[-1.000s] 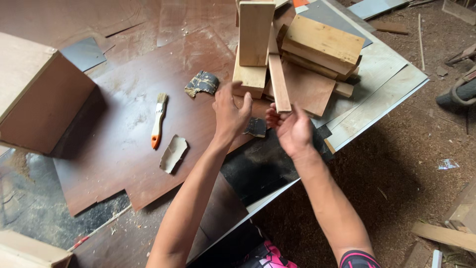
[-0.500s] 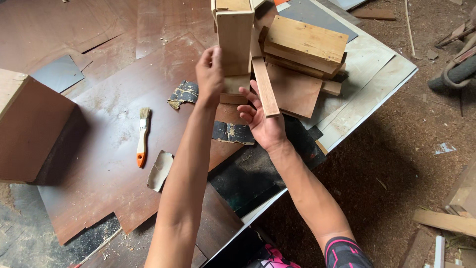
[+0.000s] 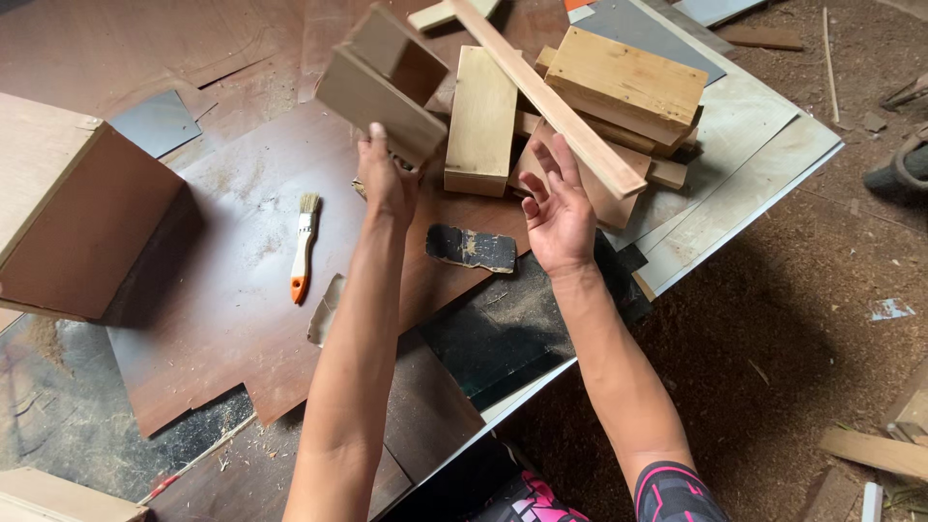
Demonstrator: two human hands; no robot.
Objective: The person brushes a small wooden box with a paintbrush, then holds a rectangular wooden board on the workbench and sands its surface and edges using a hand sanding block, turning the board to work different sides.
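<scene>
My left hand [image 3: 387, 184] grips a small open-sided wooden box [image 3: 382, 82] by its lower edge and holds it tilted in the air above the brown board [image 3: 222, 329]. My right hand [image 3: 558, 215] is palm up, its fingers against a long thin wooden slat [image 3: 551, 106] that slants up and to the left over the pile. Just behind both hands lies a pale wooden block [image 3: 480, 121]. A worn strip of dark sandpaper [image 3: 471, 248] lies flat between my wrists.
A pile of wooden blocks [image 3: 623, 82] sits at the back right on grey sheets. A large plywood box [image 3: 68, 203] stands at the left. A small brush with an orange handle [image 3: 304, 246] and another sandpaper scrap [image 3: 327, 309] lie on the board. Sawdust floor lies right.
My left hand has lifted the small wooden box off the pile and swung it up and left. My right hand has raised the slat with it.
</scene>
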